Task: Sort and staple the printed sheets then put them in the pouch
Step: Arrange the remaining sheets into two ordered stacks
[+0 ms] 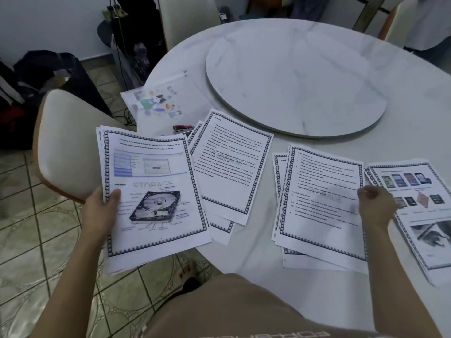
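My left hand [102, 206] grips a stack of printed sheets [151, 191] by its left edge, held off the table's left side; the top page shows a hard-disk picture. My right hand [374, 203] pinches the right edge of a text sheet [322, 201] lying on top of a pile on the table. Another pile of text sheets [231, 164] lies between the two. A pile with colour pictures [419, 206] sits at the far right. A red stapler [181, 129] peeks out behind the middle pile. The translucent pouch [161, 98] lies at the table's left edge.
The round white marble table [244, 254] carries a raised turntable disc [292, 79] in its middle. A cream chair [68, 142] stands to the left under the held stack, and more chairs stand at the far side. Bags and cables clutter the tiled floor at left.
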Demonstrator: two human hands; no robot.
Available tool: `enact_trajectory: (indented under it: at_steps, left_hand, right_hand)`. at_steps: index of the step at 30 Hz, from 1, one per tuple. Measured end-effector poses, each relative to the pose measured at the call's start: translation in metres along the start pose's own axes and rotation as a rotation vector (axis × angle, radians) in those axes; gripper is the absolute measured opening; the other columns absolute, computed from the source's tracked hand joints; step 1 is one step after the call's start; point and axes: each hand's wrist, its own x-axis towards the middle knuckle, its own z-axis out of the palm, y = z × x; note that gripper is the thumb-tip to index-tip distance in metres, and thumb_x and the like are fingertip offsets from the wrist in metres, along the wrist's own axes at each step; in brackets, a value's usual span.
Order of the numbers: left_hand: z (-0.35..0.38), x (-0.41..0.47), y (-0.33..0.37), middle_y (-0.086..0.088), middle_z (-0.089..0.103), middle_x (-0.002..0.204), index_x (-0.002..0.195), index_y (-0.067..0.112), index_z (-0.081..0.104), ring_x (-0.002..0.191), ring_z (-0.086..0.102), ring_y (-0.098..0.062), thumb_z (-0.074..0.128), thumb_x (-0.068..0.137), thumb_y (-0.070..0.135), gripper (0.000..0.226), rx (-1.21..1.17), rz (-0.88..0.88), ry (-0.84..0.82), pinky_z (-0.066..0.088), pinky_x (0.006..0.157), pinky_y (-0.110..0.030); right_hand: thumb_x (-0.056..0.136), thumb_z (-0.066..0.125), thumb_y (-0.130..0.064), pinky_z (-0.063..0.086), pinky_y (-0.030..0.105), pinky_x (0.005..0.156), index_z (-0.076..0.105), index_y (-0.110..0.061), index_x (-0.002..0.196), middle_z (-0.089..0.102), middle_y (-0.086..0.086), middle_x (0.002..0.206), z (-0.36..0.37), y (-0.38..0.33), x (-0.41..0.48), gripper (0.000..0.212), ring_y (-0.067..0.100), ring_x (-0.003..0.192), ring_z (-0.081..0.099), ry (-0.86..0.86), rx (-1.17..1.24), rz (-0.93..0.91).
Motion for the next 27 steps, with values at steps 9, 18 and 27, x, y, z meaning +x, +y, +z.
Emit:
enact_trajectory:
  at_steps: [9,18,27]
  left_hand:
    - [-0.001,0.001,-0.006,-0.019,0.060,0.120,0.122,0.003,0.054,0.107,0.056,-0.031,0.048,0.095,0.017,0.031,-0.064,-0.007,-0.006,0.041,0.084,-0.037]
    - [-0.002,0.005,0.000,-0.009,0.060,0.111,0.121,0.003,0.055,0.098,0.055,-0.021,0.053,0.092,0.015,0.031,-0.207,0.017,-0.057,0.044,0.076,-0.030]
    - [-0.009,0.027,-0.003,0.006,0.066,0.098,0.115,0.011,0.056,0.079,0.067,-0.001,0.059,0.087,0.015,0.029,-0.426,-0.028,-0.240,0.055,0.064,-0.016]
  right_hand:
    - [0.086,0.061,-0.014,0.038,0.023,0.078,0.066,0.001,0.098,0.067,0.017,0.098,0.064,-0.067,-0.052,0.019,0.018,0.082,0.055,-0.344,0.056,-0.217]
    - [0.086,0.062,-0.020,0.039,0.019,0.070,0.063,-0.003,0.104,0.062,0.006,0.090,0.124,-0.124,-0.124,0.024,0.015,0.082,0.055,-0.639,0.112,-0.311]
    - [0.087,0.062,-0.030,0.050,0.028,0.076,0.060,-0.009,0.108,0.060,0.000,0.091,0.153,-0.153,-0.165,0.030,0.015,0.084,0.056,-0.883,0.143,-0.251]
